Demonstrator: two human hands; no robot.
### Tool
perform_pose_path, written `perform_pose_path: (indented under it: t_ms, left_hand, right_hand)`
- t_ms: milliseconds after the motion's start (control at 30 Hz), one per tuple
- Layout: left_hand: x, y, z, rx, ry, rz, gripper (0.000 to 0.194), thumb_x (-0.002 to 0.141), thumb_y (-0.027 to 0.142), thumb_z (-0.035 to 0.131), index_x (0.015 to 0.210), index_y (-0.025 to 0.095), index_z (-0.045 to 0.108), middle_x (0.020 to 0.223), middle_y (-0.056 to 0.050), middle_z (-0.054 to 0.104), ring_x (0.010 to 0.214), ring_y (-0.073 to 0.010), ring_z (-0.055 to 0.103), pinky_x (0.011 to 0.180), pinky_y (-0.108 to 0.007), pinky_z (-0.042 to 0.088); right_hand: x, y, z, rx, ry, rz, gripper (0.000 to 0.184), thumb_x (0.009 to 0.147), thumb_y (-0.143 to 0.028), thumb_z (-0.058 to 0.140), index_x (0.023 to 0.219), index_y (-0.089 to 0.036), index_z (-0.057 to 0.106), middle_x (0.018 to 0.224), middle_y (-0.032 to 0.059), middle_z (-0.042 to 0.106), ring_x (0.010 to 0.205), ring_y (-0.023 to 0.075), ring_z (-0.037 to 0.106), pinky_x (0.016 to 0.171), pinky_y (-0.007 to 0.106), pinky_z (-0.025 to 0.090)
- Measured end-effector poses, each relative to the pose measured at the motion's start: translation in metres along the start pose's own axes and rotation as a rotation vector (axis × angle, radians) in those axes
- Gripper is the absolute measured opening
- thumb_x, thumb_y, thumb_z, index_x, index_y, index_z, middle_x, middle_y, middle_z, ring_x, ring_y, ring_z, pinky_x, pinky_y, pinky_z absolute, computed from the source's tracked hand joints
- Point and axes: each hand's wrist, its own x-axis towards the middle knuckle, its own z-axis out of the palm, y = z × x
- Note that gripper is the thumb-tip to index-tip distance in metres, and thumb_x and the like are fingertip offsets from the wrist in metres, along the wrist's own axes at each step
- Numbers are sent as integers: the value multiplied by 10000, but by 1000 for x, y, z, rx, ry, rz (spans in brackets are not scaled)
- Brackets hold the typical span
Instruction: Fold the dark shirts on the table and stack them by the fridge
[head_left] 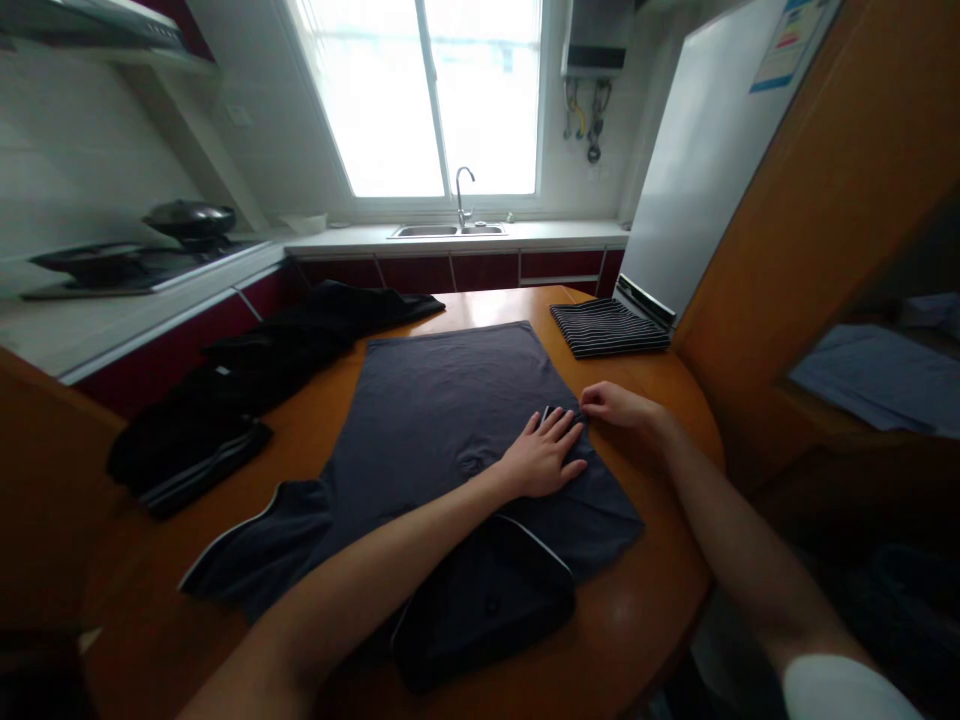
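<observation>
A dark blue-grey shirt (pixel 442 400) is spread out on the wooden table (pixel 622 600), with white piping along a sleeve at the left and along the dark part near me. My left hand (pixel 544 455) reaches across from the left and lies flat on the shirt's right side, fingers spread. Just beyond its fingertips, my right hand (pixel 619 405) pinches the right edge of the shirt, fingers closed together. A small dark patch with a white edge shows by the left fingertips; I cannot make out what it is.
Dark clothes (pixel 292 340) lie heaped along the table's left side. A folded black-and-white striped cloth (pixel 611 328) rests at the back right, near a fridge (pixel 712 150). Beyond the table are a counter with a sink (pixel 427 231) and a stove with a pan (pixel 189 218).
</observation>
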Motion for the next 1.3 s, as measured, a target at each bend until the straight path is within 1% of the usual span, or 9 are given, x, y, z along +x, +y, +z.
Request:
perform_pose_path:
  t_ms: [100, 200, 300, 467, 667, 867, 967, 1033, 1300]
  left_hand:
    - [2, 1, -2, -26, -2, -4, 671, 1005, 612, 305, 1549, 220, 318, 1639, -117, 224, 1521, -315, 137, 1202, -566, 145]
    - [3, -3, -6, -72, -4, -13, 601, 1031, 560, 262, 1534, 241, 345, 1626, -93, 276, 1516, -287, 177, 1200, -558, 174]
    - [3, -12, -11, -81, 21, -38, 519, 1057, 407, 225, 1529, 227, 342, 1615, -66, 311, 1512, -244, 206, 1199, -530, 207]
    - [1, -24, -10, -24, -13, -71, 552, 1031, 332, 282, 1558, 167, 269, 1634, -95, 248, 1513, -267, 193, 1198, -547, 189]
    - [1, -26, -3, 15, -16, -68, 569, 1017, 320, 277, 1566, 174, 254, 1644, -82, 217, 1514, -272, 188, 1196, -552, 182]
    - [2, -29, 0, 32, 1, -61, 564, 1017, 334, 276, 1565, 198, 262, 1647, -74, 213, 1513, -271, 192, 1193, -543, 190]
    - [3, -29, 0, 36, -15, -68, 564, 1017, 337, 275, 1565, 207, 260, 1647, -73, 212, 1512, -276, 193, 1192, -544, 192]
    - [3, -28, 0, 39, -20, -72, 562, 1018, 334, 272, 1565, 205, 262, 1647, -72, 213, 1513, -276, 189, 1195, -548, 184]
    - [2, -25, -3, 52, -29, -72, 568, 1020, 329, 264, 1561, 156, 276, 1642, -75, 222, 1511, -277, 193, 1197, -548, 189]
  right_hand:
    - [7, -14, 6, -48, 248, -7, 279, 888, -268, 520, 1040, -147, 720, 1040, 117, 722, 949, 225, 653, 886, 334, 502]
    - [13, -33, 16, -61, 481, -38, 384, 919, -241, 457, 1232, -145, 658, 1247, 146, 661, 1180, 247, 594, 1060, 400, 439]
    - [7, -51, 33, -77, 577, -39, 478, 953, -247, 386, 1384, -126, 555, 1415, 155, 561, 1345, 243, 481, 1162, 427, 347]
    - [-28, -64, 69, -225, 414, 17, 574, 993, -268, 288, 1544, -116, 336, 1598, 140, 337, 1498, 229, 244, 1214, 464, 235]
    - [-66, -61, 85, -463, 146, 144, 677, 1002, -475, 309, 1587, -143, 228, 1636, 135, 218, 1518, 263, 166, 1215, 542, 142]
    - [-84, -49, 69, -389, 119, 226, 729, 1000, -563, 256, 1589, -136, 213, 1634, 158, 208, 1516, 280, 167, 1207, 556, 155]
    - [-79, -51, 54, -299, 280, 296, 687, 1021, -508, 182, 1583, -116, 229, 1624, 175, 232, 1514, 288, 176, 1193, 568, 191]
    - [-73, -59, 52, -306, 358, 251, 659, 1027, -465, 184, 1579, -109, 241, 1632, 162, 222, 1520, 273, 154, 1203, 551, 176]
    - [-84, -82, 96, -471, 173, 102, 692, 1004, -502, 328, 1580, -124, 252, 1634, 148, 205, 1519, 261, 157, 1219, 509, 168]
